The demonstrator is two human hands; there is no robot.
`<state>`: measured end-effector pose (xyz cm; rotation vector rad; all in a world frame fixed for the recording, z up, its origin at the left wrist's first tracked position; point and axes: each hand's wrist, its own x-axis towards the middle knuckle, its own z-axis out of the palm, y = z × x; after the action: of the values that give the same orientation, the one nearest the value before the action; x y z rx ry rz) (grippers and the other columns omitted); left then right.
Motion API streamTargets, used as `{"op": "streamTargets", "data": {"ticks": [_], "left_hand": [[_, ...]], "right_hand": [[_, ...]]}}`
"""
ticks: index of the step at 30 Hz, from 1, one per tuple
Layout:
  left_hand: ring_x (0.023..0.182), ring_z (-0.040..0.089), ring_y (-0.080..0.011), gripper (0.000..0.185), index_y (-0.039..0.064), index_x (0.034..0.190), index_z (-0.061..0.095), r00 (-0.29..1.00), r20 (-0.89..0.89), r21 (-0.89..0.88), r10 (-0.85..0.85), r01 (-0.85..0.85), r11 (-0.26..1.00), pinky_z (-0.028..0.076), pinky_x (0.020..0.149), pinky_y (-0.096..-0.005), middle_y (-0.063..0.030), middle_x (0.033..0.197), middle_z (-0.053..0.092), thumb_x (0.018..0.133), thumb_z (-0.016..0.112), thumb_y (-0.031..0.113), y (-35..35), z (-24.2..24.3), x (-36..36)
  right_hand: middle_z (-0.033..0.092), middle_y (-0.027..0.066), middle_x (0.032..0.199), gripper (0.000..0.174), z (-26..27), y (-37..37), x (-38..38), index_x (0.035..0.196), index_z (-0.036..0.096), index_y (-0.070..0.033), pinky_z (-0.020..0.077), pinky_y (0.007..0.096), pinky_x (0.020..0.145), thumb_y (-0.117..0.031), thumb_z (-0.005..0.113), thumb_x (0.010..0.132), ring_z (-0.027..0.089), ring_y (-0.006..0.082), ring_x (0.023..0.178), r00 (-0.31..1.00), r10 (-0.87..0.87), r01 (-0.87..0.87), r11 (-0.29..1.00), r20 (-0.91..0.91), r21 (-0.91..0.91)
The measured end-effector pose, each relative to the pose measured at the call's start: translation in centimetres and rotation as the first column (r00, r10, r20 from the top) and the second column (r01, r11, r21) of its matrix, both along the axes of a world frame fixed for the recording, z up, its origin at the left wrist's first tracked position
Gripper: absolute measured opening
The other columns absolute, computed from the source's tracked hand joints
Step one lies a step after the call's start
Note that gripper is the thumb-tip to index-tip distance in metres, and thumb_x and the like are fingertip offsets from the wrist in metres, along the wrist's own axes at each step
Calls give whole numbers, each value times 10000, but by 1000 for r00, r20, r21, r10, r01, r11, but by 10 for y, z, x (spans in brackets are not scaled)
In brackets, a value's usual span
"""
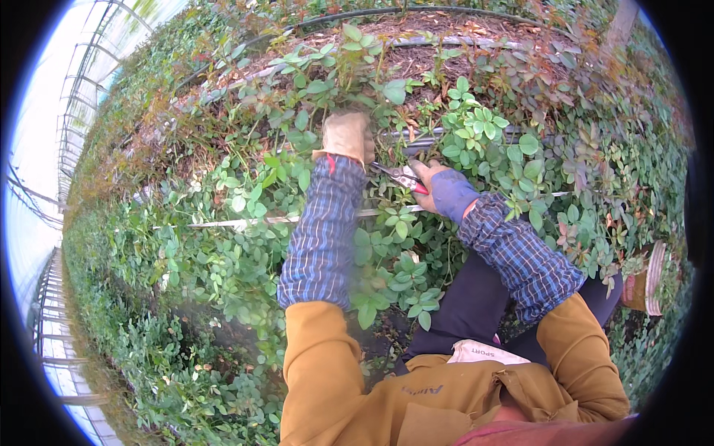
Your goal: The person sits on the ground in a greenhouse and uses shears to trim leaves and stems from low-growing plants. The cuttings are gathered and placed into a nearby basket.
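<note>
My left hand [345,135], in a tan work glove, reaches in among the stems of a rose bush [357,69]. Its fingertips are hidden by the glove's back and the leaves, so what it touches there is unclear. Just to its right, my right hand [443,187] is closed around pruning shears [406,177] with a red handle. A purple-blue glove or wrap covers part of that hand, and some bare fingers show. The shears' blades point left, towards the left glove's cuff. Leafy rose shoots [477,122] stand close beyond the right hand.
A pale strap or cord [245,222] runs across the foliage below my hands. Dark pipes [421,140] lie along the bed behind them, and a black hose [446,10] curves farther back. Mulched soil [415,69] shows between plants. The greenhouse frame [72,100] rises at left.
</note>
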<state>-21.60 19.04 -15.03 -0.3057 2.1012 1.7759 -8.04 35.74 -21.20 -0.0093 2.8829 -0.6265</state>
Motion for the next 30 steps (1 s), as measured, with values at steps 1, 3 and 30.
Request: {"op": "streamTargets", "data": {"ticks": [1,3,30], "left_hand": [[472,493,-104,103,31,986,638,999,-3,41,51,-51,998,429,369,-271,-56,737,619,938,623,121,-4,-1,5],[474,487,-101,112,42,994,635,991,-11,133,134,-131,982,420,368,-266,-51,734,613,942,620,141,-10,-1,15],[488,376,-20,88,81,977,614,990,36,659,134,-124,742,284,367,-184,40,729,509,992,600,167,-10,1,15]], "right_hand": [[634,229,1152,667,0,0,0,1471,484,-140,548,499,885,-319,721,874,665,413,1054,1000,3,-3,1000,-10,-6],[631,228,1159,682,-1,1,1,1478,479,-138,545,498,894,-326,726,871,662,410,1064,1000,10,-11,1000,-26,-16],[623,245,1200,680,2,-1,0,1470,487,-119,528,491,927,-333,712,865,644,424,1104,1000,10,-10,1000,-12,7]]}}
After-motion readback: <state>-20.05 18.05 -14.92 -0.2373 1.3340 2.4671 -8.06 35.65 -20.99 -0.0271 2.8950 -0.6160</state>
